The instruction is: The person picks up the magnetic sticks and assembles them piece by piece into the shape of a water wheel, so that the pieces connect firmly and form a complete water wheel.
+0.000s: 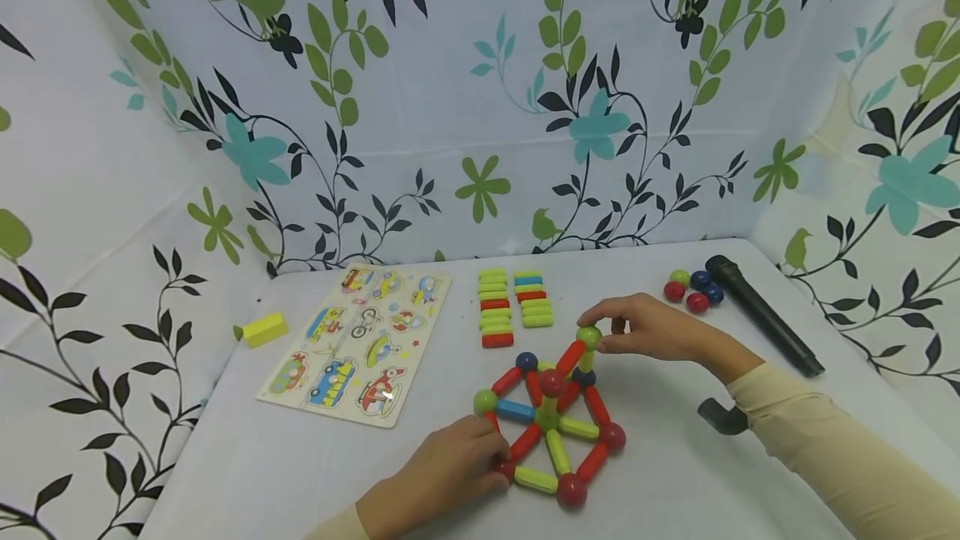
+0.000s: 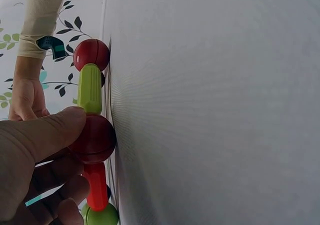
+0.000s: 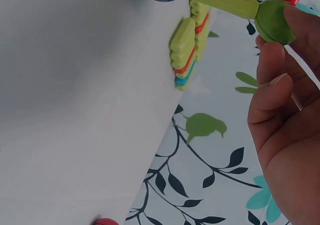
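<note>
Head view shows a rod-and-ball frame (image 1: 551, 432) lying on the white counter (image 1: 675, 473), just in front of two rows of spare rods (image 1: 513, 307). Left hand (image 1: 442, 477) has its grip pinched on a dark red ball (image 2: 94, 139) at the frame's near-left corner. Right hand (image 1: 656, 327) has its grip pinched on the green ball (image 1: 588, 337) that tops the frame's raised rods.

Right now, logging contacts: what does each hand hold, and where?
Right hand pinches the structure's top green ball; left hand holds a red corner ball.
</note>
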`<state>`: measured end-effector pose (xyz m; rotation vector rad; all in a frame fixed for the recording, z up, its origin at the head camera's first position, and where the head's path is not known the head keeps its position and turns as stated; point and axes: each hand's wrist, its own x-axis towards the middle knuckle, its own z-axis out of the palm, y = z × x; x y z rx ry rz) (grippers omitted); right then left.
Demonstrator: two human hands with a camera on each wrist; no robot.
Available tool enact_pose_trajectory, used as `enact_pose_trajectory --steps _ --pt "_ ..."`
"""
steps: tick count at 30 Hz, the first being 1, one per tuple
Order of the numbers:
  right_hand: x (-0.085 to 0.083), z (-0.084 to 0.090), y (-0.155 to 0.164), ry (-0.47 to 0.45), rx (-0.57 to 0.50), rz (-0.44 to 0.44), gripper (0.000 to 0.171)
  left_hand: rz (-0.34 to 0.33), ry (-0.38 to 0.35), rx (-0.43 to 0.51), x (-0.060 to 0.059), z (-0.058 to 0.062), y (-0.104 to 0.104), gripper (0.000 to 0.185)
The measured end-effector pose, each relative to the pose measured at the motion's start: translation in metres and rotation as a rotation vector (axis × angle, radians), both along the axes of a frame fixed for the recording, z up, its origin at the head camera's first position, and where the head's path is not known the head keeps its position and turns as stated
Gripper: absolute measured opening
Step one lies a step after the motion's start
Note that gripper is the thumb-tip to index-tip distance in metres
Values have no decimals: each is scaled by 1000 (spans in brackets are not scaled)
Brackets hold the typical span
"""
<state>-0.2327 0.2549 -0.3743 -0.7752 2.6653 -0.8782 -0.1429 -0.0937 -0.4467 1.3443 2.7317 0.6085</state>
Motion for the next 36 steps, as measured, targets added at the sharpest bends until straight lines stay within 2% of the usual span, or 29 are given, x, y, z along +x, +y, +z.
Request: enact_pose_trajectory --steps 10,17,22,28,32,36 --pt "-1 3 -2 34 42 45 34 -4 5 8 1 -1 -1 18" --pt "0 2 -10 92 19 77 29 4 12 12 2 -2 -1 18" --pt "0 2 -16 101 64 55 28 6 -3 10 2 0 -1 17" --pt "0 2 -17 94 68 46 30 14 -17 -1 2 1 0 18" --pt "0 1 -16 91 50 40 34 12 -14 0 2 1 0 18" --pt "-10 -3 -12 100 -19 -34 33 8 0 6 2 1 -1 18"
